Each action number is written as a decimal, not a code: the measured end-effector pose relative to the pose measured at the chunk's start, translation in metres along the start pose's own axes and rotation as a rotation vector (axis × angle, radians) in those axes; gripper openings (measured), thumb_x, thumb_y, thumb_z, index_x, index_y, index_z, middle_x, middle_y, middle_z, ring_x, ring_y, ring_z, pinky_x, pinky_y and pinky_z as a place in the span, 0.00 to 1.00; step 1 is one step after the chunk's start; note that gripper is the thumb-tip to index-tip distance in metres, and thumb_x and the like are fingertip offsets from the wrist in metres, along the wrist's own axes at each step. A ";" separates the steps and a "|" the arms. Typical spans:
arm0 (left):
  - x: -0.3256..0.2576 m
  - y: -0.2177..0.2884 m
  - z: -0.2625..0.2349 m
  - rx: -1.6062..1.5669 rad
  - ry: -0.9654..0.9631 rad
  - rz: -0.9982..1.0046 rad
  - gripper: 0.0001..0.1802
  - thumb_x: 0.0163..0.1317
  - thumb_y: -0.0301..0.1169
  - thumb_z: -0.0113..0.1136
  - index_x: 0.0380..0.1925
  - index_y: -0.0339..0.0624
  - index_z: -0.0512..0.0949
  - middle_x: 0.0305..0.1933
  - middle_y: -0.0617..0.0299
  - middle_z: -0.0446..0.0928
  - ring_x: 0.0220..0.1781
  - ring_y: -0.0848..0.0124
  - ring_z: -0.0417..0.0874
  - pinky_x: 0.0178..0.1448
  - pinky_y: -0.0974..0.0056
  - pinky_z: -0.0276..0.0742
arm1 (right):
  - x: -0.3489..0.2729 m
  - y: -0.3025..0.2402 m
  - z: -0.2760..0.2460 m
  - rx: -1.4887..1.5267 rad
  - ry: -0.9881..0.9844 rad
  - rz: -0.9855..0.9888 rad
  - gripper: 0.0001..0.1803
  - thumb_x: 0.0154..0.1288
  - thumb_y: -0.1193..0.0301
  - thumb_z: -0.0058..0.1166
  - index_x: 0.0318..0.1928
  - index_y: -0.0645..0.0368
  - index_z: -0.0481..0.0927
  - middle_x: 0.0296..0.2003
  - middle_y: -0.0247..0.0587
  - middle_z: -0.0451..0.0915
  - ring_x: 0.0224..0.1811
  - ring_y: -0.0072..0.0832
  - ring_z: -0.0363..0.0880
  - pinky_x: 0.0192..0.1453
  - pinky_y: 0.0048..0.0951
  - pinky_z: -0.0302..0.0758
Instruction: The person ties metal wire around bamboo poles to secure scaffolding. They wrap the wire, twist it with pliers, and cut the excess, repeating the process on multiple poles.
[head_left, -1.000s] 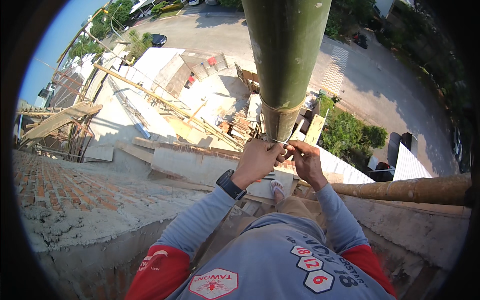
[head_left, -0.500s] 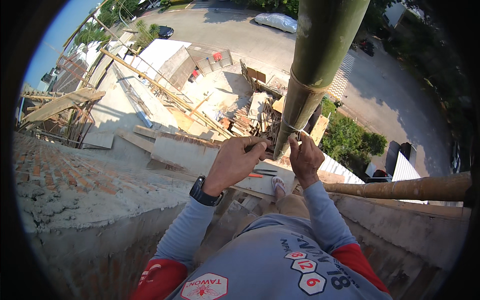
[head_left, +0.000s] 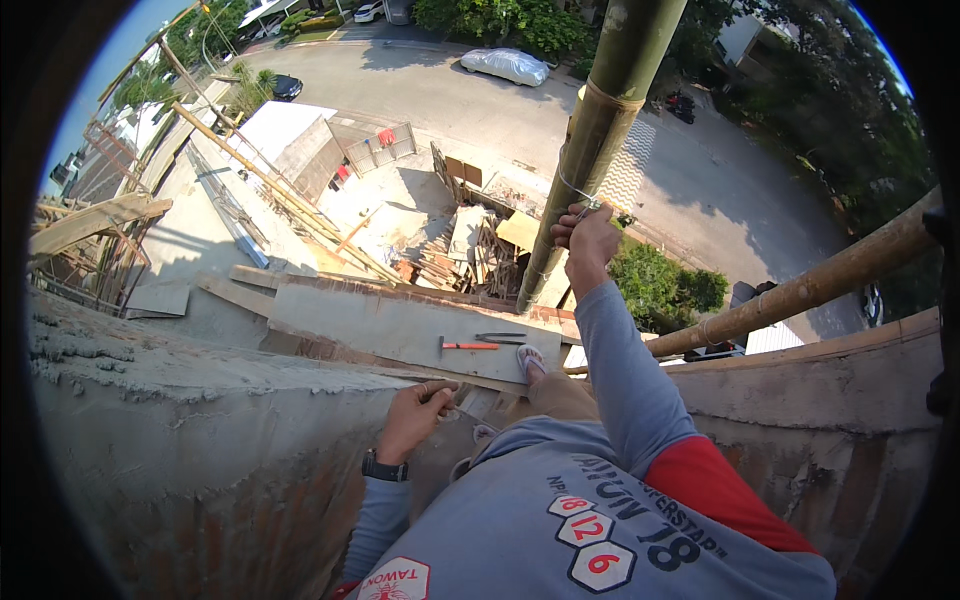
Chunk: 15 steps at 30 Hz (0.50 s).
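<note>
A thick green bamboo pole [head_left: 610, 120] rises steeply in front of me. A thin, pale tie wire [head_left: 572, 188] loops around it. My right hand [head_left: 592, 240] is raised beside the pole, its fingers closed on the wire at the loop. Lower down, my left hand [head_left: 412, 418] is by the mortar-smeared wall, thumb and fingers pinched together. Something thin seems to stick out of that pinch, too fine to make out. On the plank by my sandalled foot [head_left: 532, 364] lie an orange-handled hammer [head_left: 470, 346] and dark pincers [head_left: 500, 336].
A rough brick and mortar wall [head_left: 200, 400] runs along my left. A horizontal bamboo pole [head_left: 830, 275] crosses at the right. The narrow plank [head_left: 350, 315] stands high above a yard with a scrap wood pile [head_left: 485, 250]. Bamboo scaffolding [head_left: 270, 180] is at far left.
My left hand has come away from the pole, down and to the left. My right hand has gone up along the pole, still at the wire. The view has shifted, showing more of the plank.
</note>
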<state>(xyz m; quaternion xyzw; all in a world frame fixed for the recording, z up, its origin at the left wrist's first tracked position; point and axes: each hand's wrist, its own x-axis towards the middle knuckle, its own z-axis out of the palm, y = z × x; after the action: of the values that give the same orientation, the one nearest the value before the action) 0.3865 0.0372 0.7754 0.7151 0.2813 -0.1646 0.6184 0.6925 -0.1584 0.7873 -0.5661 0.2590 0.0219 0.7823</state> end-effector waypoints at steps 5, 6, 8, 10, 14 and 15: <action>-0.009 -0.021 -0.010 0.013 -0.004 0.084 0.15 0.70 0.34 0.60 0.50 0.37 0.86 0.32 0.64 0.84 0.32 0.80 0.79 0.37 0.72 0.74 | 0.013 -0.023 -0.014 0.347 -0.183 0.290 0.27 0.82 0.62 0.25 0.44 0.68 0.77 0.28 0.46 0.83 0.25 0.29 0.82 0.28 0.27 0.81; -0.011 -0.023 -0.013 0.043 0.004 0.110 0.16 0.70 0.34 0.59 0.50 0.37 0.85 0.33 0.64 0.84 0.32 0.80 0.79 0.36 0.72 0.74 | 0.011 -0.022 -0.021 0.377 -0.247 0.270 0.27 0.82 0.60 0.26 0.45 0.69 0.77 0.29 0.46 0.83 0.25 0.29 0.82 0.29 0.27 0.82; -0.019 -0.030 -0.020 0.065 0.053 0.136 0.16 0.71 0.34 0.59 0.50 0.37 0.85 0.33 0.64 0.84 0.32 0.80 0.79 0.36 0.71 0.74 | 0.005 -0.016 -0.037 0.225 -0.432 0.109 0.33 0.83 0.54 0.27 0.48 0.72 0.79 0.33 0.49 0.86 0.26 0.31 0.84 0.30 0.27 0.84; -0.028 -0.040 -0.029 0.026 0.119 0.150 0.16 0.71 0.33 0.58 0.51 0.35 0.85 0.33 0.64 0.84 0.33 0.79 0.80 0.38 0.71 0.75 | -0.004 -0.006 -0.053 -0.376 -0.199 -0.211 0.33 0.81 0.54 0.34 0.48 0.74 0.81 0.33 0.53 0.87 0.27 0.36 0.88 0.31 0.31 0.84; -0.056 -0.079 -0.040 -0.102 0.248 0.017 0.16 0.71 0.31 0.58 0.51 0.32 0.84 0.33 0.63 0.84 0.35 0.77 0.81 0.42 0.69 0.78 | -0.003 0.011 -0.065 -1.009 0.138 -1.136 0.28 0.66 0.68 0.59 0.65 0.61 0.70 0.49 0.53 0.78 0.47 0.45 0.82 0.47 0.41 0.81; -0.064 -0.091 -0.041 -0.118 0.275 -0.047 0.16 0.71 0.31 0.58 0.51 0.31 0.83 0.33 0.63 0.84 0.35 0.76 0.81 0.42 0.69 0.78 | 0.001 0.014 -0.066 -0.995 0.021 -1.247 0.32 0.64 0.71 0.61 0.67 0.57 0.67 0.51 0.53 0.75 0.51 0.48 0.80 0.49 0.43 0.80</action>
<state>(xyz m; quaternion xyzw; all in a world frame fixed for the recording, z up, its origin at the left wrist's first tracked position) 0.2762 0.0711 0.7477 0.6866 0.3892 -0.0626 0.6109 0.6635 -0.2126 0.7598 -0.8896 -0.1385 -0.3122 0.3034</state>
